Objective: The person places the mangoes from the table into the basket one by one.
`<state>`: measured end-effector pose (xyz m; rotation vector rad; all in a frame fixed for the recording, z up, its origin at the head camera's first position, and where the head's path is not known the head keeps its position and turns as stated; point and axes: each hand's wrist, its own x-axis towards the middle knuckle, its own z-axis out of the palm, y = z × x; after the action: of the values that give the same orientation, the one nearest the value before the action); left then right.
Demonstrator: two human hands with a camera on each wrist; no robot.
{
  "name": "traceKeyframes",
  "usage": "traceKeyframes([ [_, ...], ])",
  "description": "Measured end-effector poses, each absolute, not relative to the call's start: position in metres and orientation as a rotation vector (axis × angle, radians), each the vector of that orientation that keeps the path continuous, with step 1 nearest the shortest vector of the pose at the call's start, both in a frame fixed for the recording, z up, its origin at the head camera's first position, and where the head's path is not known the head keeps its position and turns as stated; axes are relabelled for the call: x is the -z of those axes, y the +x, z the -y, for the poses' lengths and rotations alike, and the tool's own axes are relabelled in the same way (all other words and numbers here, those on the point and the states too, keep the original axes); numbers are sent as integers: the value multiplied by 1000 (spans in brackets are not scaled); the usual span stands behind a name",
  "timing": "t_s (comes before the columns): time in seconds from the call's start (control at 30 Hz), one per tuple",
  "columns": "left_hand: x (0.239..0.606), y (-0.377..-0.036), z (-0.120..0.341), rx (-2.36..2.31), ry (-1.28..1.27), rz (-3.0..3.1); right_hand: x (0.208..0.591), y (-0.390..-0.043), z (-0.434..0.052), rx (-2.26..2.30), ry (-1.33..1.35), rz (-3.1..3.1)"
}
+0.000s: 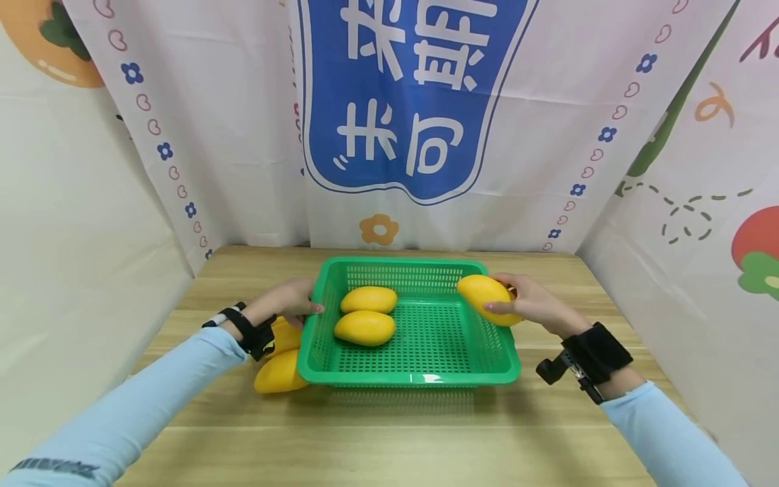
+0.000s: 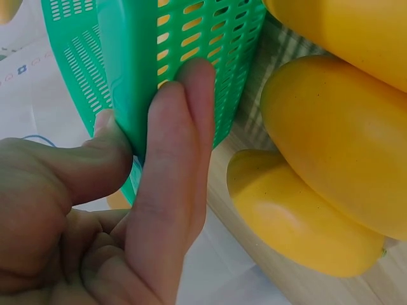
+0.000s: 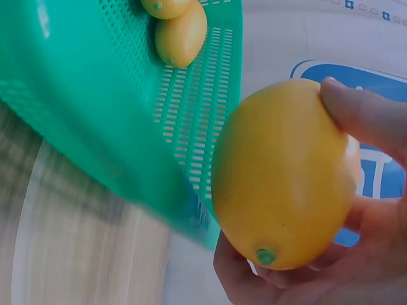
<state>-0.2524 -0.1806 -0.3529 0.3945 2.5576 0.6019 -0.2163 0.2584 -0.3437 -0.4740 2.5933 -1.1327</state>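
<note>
Green plastic makes up the basket [image 1: 410, 379], whose left rim the left hand [image 1: 292, 302] grips in the head view; two mangoes [image 1: 365, 328] lie inside it, just right of that grip, and outer mangoes [image 1: 280, 373] rest on the wooden table [image 1: 389, 443] beside and below it. Across the basket, the right hand [image 1: 531, 298] holds one mango [image 1: 485, 292] at the right rim. By the left wrist view, thumb [image 2: 95, 159] and fingers [image 2: 170, 165] pinch the rim, three outer mangoes near the fingers. The right wrist view shows digits curled round one mango, the basket just beside this hold.
</note>
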Motion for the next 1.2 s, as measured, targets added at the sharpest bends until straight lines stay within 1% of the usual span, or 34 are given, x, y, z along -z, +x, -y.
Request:
traceKeyframes([
  [0.47,356,-253,182,-636,375,-2539,351,-228,-218,1035,-571,-2562],
  [1.2,352,-252,179,-630,367,-2537,348,-235,-148,945,-700,-2492],
])
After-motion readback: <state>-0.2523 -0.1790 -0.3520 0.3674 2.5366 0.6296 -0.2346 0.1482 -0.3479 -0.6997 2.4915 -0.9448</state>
